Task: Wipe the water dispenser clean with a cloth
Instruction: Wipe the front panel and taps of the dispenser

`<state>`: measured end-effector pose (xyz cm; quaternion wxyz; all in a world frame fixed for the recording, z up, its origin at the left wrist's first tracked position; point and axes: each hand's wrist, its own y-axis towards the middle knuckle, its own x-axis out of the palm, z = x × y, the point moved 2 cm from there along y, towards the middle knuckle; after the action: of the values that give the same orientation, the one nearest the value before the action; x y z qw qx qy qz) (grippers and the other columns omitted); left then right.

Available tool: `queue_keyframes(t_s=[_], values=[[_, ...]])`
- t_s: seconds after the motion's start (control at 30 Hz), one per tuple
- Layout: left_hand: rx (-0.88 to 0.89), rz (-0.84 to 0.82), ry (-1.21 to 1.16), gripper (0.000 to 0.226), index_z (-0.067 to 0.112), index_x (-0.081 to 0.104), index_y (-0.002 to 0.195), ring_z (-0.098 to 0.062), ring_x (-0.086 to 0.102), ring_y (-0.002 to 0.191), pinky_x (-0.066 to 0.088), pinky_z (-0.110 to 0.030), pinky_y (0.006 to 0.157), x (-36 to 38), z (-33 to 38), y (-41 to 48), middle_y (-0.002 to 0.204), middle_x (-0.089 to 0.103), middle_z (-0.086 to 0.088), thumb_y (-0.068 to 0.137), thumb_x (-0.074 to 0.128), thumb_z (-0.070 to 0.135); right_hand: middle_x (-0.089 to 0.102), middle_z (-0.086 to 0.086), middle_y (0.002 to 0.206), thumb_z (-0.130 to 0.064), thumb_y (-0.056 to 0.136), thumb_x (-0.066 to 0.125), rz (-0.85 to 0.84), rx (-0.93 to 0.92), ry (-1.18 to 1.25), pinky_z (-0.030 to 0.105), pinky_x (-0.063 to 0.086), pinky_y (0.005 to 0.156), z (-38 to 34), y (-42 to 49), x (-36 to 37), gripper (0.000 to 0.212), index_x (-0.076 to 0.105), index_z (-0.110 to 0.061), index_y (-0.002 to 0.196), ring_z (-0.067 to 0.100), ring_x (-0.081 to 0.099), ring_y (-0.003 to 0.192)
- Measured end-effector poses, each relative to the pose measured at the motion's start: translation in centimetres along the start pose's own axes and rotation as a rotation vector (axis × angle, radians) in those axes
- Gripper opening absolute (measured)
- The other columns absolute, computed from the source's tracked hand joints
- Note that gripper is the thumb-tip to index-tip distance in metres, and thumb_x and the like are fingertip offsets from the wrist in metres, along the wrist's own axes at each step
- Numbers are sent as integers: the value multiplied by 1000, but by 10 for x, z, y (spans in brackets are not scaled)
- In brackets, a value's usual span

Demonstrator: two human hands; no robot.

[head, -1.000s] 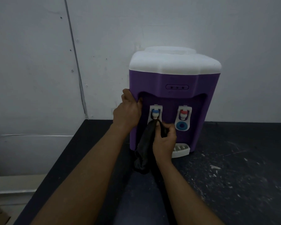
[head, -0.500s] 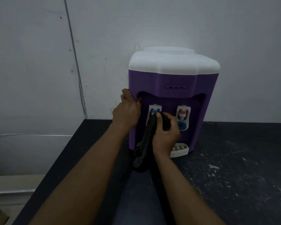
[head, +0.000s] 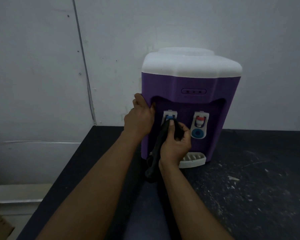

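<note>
Where table meets wall, dispenser stands at 12 o'clock. Left hand curls round its 9 o'clock edge; right hand pinches cloth onto blue tap. Probably partway: red tap, tray, lid seemingly left.

Black tabletop, white scuffs at right; purple water dispenser stands at rear

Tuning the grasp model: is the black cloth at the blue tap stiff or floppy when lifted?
Likely floppy: the black cloth hangs in a limp, bunched strip below the right hand. Probably light, since curled fingers alone hold it up. Its loose tail may drag or snag.
</note>
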<state>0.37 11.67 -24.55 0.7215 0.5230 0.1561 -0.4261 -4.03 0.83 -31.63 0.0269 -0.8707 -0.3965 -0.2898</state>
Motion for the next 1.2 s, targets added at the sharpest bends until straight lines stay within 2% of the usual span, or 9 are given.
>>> queue_keyframes(t_s=[0.1, 0.23, 0.4, 0.5, 0.6, 0.73, 0.9, 1.07, 1.2], values=[[-11, 1, 11, 65, -14, 22, 143, -38, 62, 73, 40, -39, 53, 1, 0, 1, 108, 61, -22, 108, 39, 38, 73, -5, 99, -24, 90, 78, -44, -155, -105, 24, 57, 85, -10, 4, 4, 17, 69, -17, 103, 7, 69, 95], [-30, -17, -18, 66, -14, 23, 142, -41, 63, 75, 47, -45, 56, 2, -1, 1, 110, 61, -25, 107, 38, 40, 69, 0, 96, -15, 86, 82, -215, -502, -299, 22, 53, 83, -27, 21, 15, 14, 72, -13, 96, 16, 66, 93], [-41, -14, -23, 65, -13, 21, 142, -40, 64, 77, 41, -40, 56, 1, -1, 2, 113, 60, -24, 108, 37, 40, 64, 1, 90, 2, 82, 78, -263, -663, -459, 28, 53, 70, -16, 27, 13, 14, 73, -10, 88, 15, 63, 82], [-16, -15, 16, 68, -15, 19, 145, -38, 63, 74, 40, -38, 54, 0, 0, 0, 110, 62, -24, 108, 37, 39, 61, -1, 85, 12, 78, 72, -289, -649, -554, 24, 49, 62, 0, 24, -5, 22, 73, -8, 85, 11, 58, 75], [-14, -10, 15, 66, -14, 20, 144, -36, 61, 71, 40, -38, 53, 0, -1, 1, 107, 62, -24, 108, 37, 39, 62, -2, 83, 12, 77, 71, -256, -626, -563, 17, 45, 62, 0, 21, -5, 22, 74, -9, 84, 10, 57, 72], [-8, -3, 36, 68, -15, 20, 145, -39, 63, 76, 37, -38, 54, -1, 1, 0, 109, 62, -24, 108, 37, 39, 66, -6, 83, -5, 83, 80, -235, -584, -510, 26, 54, 61, -9, 19, 7, 10, 77, -14, 86, 10, 64, 74], [7, -4, 36, 67, -15, 22, 144, -41, 64, 74, 50, -49, 56, -3, 0, -1, 108, 63, -27, 108, 37, 40, 66, -11, 82, -9, 81, 83, -220, -509, -594, 35, 55, 59, 8, 19, -15, 13, 78, -20, 85, 8, 62, 72], [5, -14, 10, 70, -16, 17, 146, -41, 64, 75, 53, -53, 59, -4, 1, -1, 112, 62, -27, 108, 36, 40, 70, -6, 95, -15, 87, 81, -230, -467, -462, 19, 54, 77, 0, 25, -36, 13, 75, -16, 97, 3, 64, 89], [0, -12, 1, 68, -15, 17, 146, -40, 63, 75, 50, -47, 56, -3, 2, -2, 110, 61, -25, 108, 38, 37, 71, -8, 110, -25, 94, 73, -104, -325, -344, 27, 54, 93, -1, 26, -29, 16, 72, -24, 111, 8, 66, 106]])
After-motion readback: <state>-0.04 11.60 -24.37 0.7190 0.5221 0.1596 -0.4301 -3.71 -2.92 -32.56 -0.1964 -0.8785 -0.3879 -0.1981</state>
